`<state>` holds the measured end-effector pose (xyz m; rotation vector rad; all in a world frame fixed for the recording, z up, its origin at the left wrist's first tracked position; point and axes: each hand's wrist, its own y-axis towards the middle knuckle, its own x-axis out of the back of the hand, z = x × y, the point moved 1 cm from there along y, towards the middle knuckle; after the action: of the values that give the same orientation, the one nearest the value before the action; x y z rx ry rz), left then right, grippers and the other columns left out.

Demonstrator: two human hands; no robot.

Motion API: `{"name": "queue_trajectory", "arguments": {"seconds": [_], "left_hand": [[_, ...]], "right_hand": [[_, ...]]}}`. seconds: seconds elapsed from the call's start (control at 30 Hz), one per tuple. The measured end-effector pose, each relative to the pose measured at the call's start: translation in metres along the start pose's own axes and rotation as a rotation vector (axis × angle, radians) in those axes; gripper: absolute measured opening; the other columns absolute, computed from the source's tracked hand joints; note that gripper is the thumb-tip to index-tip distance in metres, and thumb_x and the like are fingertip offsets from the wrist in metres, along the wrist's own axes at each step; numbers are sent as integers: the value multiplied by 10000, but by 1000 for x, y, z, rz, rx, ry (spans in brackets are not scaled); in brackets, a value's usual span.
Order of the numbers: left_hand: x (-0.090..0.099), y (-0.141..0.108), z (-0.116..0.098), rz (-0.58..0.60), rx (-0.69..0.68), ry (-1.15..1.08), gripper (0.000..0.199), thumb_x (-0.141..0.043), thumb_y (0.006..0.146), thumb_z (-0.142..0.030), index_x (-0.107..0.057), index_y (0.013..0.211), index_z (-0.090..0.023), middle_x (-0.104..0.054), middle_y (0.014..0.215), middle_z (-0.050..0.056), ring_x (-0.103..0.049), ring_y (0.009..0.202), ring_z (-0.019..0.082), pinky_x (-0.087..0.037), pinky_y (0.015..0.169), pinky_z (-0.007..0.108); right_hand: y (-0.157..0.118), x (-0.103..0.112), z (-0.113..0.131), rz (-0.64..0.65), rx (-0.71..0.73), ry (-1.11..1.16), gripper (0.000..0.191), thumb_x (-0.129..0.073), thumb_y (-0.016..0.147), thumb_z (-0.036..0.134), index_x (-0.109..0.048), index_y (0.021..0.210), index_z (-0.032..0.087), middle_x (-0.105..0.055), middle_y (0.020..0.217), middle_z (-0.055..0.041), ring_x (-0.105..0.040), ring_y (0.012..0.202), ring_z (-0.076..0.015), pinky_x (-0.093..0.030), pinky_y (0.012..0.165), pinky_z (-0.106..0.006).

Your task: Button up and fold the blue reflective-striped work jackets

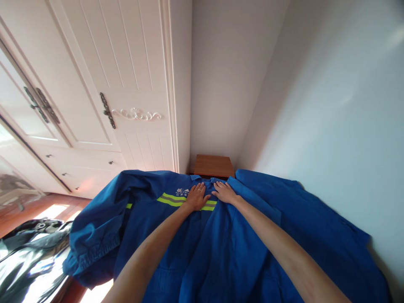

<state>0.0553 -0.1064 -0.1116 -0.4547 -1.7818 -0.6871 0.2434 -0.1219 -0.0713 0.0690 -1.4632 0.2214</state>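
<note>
Blue jacket [135, 235] is laid out under my hands, between wardrobe [139, 143] and wall [331, 105]. Left hand [197, 198] lies flat on the stripe [170, 199]; right hand [224, 192] rests palm-down near the collar [195, 178]. Fingers loosely spread on both, nothing pinched. I'd call the logo [182, 192] side mostly done; left to do, I reckon: creased right side, wrinkled sleeve [97, 219]. Can't tell if far-right blue cloth [315, 223] is the same piece.

– How was the jacket [198, 242] finished?
– In matt cloth, visibly creased.
– And the wardrobe [91, 84]?
– Smoothly faced, it was fitted with metal handles [107, 111].
– Was wood seen?
– Yes: it was shown glossy on the floor [22, 208], smooth and duller on the box [214, 165].
</note>
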Motion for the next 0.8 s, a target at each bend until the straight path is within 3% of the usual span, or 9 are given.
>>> {"name": "queue_trajectory", "arguments": {"seconds": [0.13,0.23,0.37,0.47,0.57,0.8], "left_hand": [[1,-1,-2,-37,32,-18,667,-301,985,-545,-465,1421,-67,-432,1501,203,-340,1434,321,-245,1175,494],[1,-2,-3,-67,66,-18,663,-342,975,-538,-475,1403,-49,-428,1496,228,-339,1433,331,-247,1173,497],[0,-3,-1,-67,73,-43,626,-408,960,-469,-461,1406,-33,-429,1495,231,-343,1431,328,-233,1185,477],[-1,-4,0,-93,81,-80,604,-436,944,-437,-471,1388,-29,-445,1482,239,-358,1422,329,-250,1179,484],[1,-5,0,-131,45,-136,513,-413,940,-300,-471,1386,-53,-481,1461,215,-396,1401,301,-255,1181,488],[11,-16,-2,-284,18,-334,420,-376,912,-174,-557,1286,-108,-605,1315,167,-526,1273,255,-410,1105,445]], "right_hand": [[5,-1,6,-85,19,-9,639,-365,998,450,-345,1505,62,-290,1574,-213,-247,1472,-323,-193,1179,-508],[15,-1,16,-122,121,-16,611,-344,1008,425,-317,1524,100,-222,1611,-156,-153,1504,-269,-138,1207,-454],[27,-13,26,-78,220,-25,545,-304,1021,401,-407,1486,138,-318,1578,-139,-224,1486,-270,-202,1193,-474],[32,-23,24,-59,240,-31,556,-270,1028,408,-388,1498,136,-323,1576,-140,-220,1486,-280,-219,1187,-487],[33,-29,20,-57,243,-33,598,-243,1029,458,-337,1523,135,-276,1597,-131,-182,1495,-282,-188,1198,-488],[32,-36,19,-66,231,-14,608,-262,1020,473,-314,1533,150,-256,1605,-133,-145,1504,-269,-149,1202,-496]]}}
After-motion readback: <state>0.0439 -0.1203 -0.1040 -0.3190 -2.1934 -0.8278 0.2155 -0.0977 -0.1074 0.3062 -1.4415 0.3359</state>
